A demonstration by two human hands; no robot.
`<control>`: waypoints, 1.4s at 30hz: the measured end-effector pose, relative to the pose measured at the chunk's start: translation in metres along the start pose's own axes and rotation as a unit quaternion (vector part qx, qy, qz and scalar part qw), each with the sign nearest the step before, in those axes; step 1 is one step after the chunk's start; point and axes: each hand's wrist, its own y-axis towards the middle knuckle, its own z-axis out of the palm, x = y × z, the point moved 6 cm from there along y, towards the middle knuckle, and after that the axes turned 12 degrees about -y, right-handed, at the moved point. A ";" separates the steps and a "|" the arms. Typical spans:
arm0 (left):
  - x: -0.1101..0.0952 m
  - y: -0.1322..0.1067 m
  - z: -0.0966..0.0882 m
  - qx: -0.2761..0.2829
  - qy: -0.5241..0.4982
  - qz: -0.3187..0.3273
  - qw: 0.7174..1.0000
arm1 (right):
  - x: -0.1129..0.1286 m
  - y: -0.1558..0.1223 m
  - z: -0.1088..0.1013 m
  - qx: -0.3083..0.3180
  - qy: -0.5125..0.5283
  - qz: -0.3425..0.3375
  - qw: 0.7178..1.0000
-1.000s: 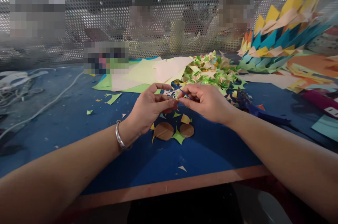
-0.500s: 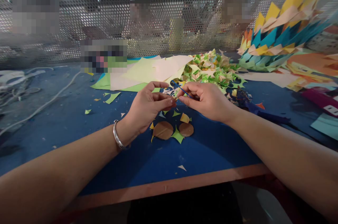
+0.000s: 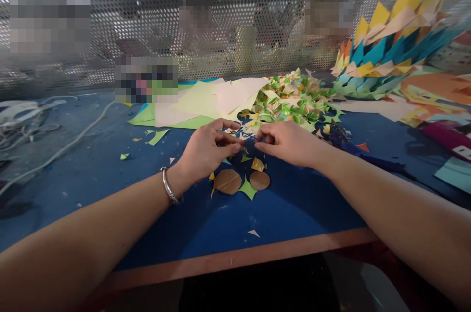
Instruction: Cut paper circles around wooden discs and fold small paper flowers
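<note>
My left hand (image 3: 206,152), a silver bangle on its wrist, rests low over the blue table (image 3: 110,174) with thumb and forefinger pinched together. My right hand (image 3: 285,143) sits close beside it, its fingers curled into a pinch that points at the left fingertips. What either pinch holds is too small to make out. Small paper scraps (image 3: 246,134) lie between and just beyond the fingertips. Under the hands lie two brown card discs (image 3: 228,181) (image 3: 259,180) and a green star-shaped cutting (image 3: 248,188).
Pale yellow and green paper sheets (image 3: 221,98) and a heap of folded green and yellow pieces (image 3: 290,98) lie behind the hands. A dark blue tool (image 3: 342,139) lies to the right, a spiky stack of coloured paper (image 3: 390,52) at the far right, white cable (image 3: 62,147) on the left, and a perforated screen (image 3: 147,17) behind.
Both hands have dropped from a raised position down to the table. The thin blue stick that stuck up from my right fingers no longer shows.
</note>
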 end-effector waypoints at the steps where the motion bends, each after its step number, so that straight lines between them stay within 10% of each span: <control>1: -0.002 0.000 -0.002 -0.005 0.006 0.014 1.000 | -0.001 0.000 0.000 0.000 -0.005 0.003 1.000; 12: -0.019 -0.006 -0.004 -0.013 -0.005 0.139 0.990 | -0.001 -0.004 -0.015 -0.073 -0.010 0.026 0.997; 17: -0.033 -0.021 0.016 0.019 0.193 0.180 0.964 | 0.005 -0.004 -0.013 -0.061 0.074 -0.018 0.995; 27: -0.021 -0.019 0.036 0.090 0.316 0.125 0.936 | 0.008 -0.003 -0.013 -0.084 0.071 -0.053 0.993; 36: -0.031 -0.017 0.016 -0.019 0.229 0.133 0.964 | 0.002 -0.003 -0.014 -0.115 0.110 -0.045 0.986; 42: -0.021 -0.017 0.028 0.061 0.303 0.117 0.944 | 0.003 -0.003 -0.014 -0.115 0.093 -0.049 0.988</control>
